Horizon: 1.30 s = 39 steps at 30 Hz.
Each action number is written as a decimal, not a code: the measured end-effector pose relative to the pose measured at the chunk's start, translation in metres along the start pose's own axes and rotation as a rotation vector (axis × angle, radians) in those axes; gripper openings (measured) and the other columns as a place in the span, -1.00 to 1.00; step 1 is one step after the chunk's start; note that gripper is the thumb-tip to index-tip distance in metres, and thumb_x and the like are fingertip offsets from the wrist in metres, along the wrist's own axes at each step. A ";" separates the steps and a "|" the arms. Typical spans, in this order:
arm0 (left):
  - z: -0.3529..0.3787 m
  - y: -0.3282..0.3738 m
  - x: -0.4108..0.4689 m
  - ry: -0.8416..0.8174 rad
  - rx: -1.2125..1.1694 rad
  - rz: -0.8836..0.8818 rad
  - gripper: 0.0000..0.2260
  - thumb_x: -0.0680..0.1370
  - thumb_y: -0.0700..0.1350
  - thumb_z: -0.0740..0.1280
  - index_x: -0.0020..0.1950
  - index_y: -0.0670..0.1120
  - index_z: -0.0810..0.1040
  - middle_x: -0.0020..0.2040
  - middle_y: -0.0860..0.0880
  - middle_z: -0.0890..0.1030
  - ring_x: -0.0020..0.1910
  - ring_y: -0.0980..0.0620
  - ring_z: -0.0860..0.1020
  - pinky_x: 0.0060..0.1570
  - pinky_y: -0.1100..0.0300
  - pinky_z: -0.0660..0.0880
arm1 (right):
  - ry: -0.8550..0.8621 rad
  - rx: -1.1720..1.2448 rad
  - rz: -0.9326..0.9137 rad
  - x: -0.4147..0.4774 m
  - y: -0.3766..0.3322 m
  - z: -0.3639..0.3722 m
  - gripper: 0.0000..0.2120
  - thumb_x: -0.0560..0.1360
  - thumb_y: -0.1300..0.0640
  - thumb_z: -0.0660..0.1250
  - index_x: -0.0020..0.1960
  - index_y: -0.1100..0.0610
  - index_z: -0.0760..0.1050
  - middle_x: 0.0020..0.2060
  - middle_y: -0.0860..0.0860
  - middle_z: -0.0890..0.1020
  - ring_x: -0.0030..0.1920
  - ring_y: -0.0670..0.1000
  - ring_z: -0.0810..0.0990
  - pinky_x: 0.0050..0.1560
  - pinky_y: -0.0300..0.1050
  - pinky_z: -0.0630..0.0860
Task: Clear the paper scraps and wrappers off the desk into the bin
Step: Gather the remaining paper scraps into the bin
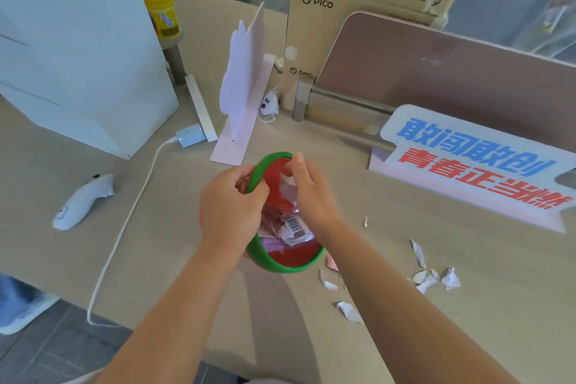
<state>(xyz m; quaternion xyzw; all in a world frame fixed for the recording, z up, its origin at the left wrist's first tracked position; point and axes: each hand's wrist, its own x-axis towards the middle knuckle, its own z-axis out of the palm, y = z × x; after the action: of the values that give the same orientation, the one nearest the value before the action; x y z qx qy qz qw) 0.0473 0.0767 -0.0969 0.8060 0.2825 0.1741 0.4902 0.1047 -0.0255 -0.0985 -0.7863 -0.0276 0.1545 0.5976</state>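
Far left on the bench (467,337), a white handheld controller (81,201) lies on its side, its markings too blurred to read. A white cable (124,224) runs from a pale blue charger block (189,135) down across the bench and over its near edge. A tall white box (74,40) fills the far-left corner, its top cut off by the frame.

At the middle of the bench, near the front edge, we hold the bin (286,268), red inside with a green rim. Our left hand (230,206) grips the rim on the left side, fingers (249,185) clamped over it; the bin's outer wall is hidden behind that hand. Our right hand (308,193) hangs over the bin's mouth, its fingers pinched together on a crumpled clear wrapper (286,184). Below it, inside the bin, sits another wrapper (290,226) with a barcode; what lies under it we cannot make out.

Right of the bin, torn paper scraps (433,277) lie scattered on the bench toward the front-right, a few partly covered by our right forearm. Further back on the right, a printed sign (477,165) with blue and red characters leans at an angle, its right end cut off. Behind it stand a pink divider panel (436,78) and cardboard boxes (358,6) marked PICO.
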 end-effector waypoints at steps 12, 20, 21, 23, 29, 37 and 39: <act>0.003 -0.004 0.002 -0.049 0.070 0.115 -0.85 0.45 -0.17 0.39 -0.02 -0.06 0.68 -0.41 0.18 0.46 -0.36 0.34 0.47 -0.35 0.49 0.31 | 0.354 -0.484 0.052 -0.057 0.148 -0.068 -0.61 0.44 -0.05 0.32 0.22 0.05 0.40 0.20 0.04 0.39 0.19 0.12 0.44 0.09 -0.02 0.42; 0.006 -0.004 0.008 -0.088 0.103 0.110 -0.82 0.45 -0.15 0.39 0.01 -0.01 0.68 -0.34 0.18 0.54 -0.33 0.23 0.50 -0.30 0.45 0.33 | 0.193 -0.952 0.136 -0.071 0.220 -0.033 -0.02 0.25 -0.51 0.08 0.48 -0.07 -0.18 0.50 0.20 -0.16 0.47 0.14 -0.28 0.46 0.17 -0.21; 0.006 -0.005 0.009 -0.092 0.105 0.117 -0.83 0.44 -0.15 0.39 0.01 0.00 0.68 -0.34 0.18 0.54 -0.33 0.25 0.49 -0.31 0.46 0.34 | 0.212 -0.957 0.126 -0.067 0.222 -0.033 -0.04 0.26 -0.52 0.07 0.48 -0.08 -0.17 0.50 0.21 -0.14 0.47 0.14 -0.28 0.45 0.14 -0.25; 0.007 -0.006 0.012 -0.094 0.110 0.135 -0.83 0.43 -0.13 0.39 -0.01 0.04 0.68 -0.34 0.16 0.56 -0.32 0.21 0.51 -0.27 0.41 0.38 | 0.232 -0.972 0.117 -0.055 0.224 -0.034 -0.07 0.28 -0.51 0.06 0.48 -0.08 -0.13 0.50 0.22 -0.10 0.48 0.15 -0.26 0.44 0.10 -0.28; 0.009 -0.007 0.016 -0.082 0.123 0.151 -0.85 0.43 -0.12 0.40 -0.06 0.09 0.67 -0.32 0.10 0.61 -0.27 0.06 0.56 -0.20 0.13 0.50 | 0.301 -0.967 0.134 -0.009 0.216 -0.050 -0.15 0.36 -0.42 0.16 0.49 -0.07 -0.06 0.50 0.21 -0.14 0.49 0.16 -0.25 0.46 0.14 -0.24; 0.009 -0.006 0.022 -0.090 0.075 0.184 -0.72 0.43 -0.19 0.41 -0.12 0.23 0.56 -0.30 -0.03 0.63 -0.26 -0.01 0.56 -0.21 0.21 0.50 | 0.322 -0.940 -0.004 0.026 0.224 -0.073 -0.48 0.42 -0.27 0.11 0.27 -0.02 0.40 0.33 0.07 0.38 0.40 0.14 0.22 0.39 0.12 0.12; 0.008 -0.007 0.024 -0.089 0.067 0.159 -0.71 0.44 -0.18 0.41 -0.13 0.25 0.55 -0.28 -0.03 0.64 -0.25 -0.01 0.57 -0.22 0.21 0.50 | 0.360 -0.895 -0.086 0.028 0.225 -0.074 -0.56 0.43 -0.19 0.13 0.13 0.05 0.51 0.18 0.07 0.51 0.25 0.15 0.37 0.28 0.06 0.26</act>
<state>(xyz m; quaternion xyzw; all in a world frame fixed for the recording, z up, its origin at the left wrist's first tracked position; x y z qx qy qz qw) 0.0688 0.0887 -0.1062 0.8489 0.2011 0.1671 0.4594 0.1202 -0.1522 -0.3005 -0.9786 -0.0200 -0.0361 0.2017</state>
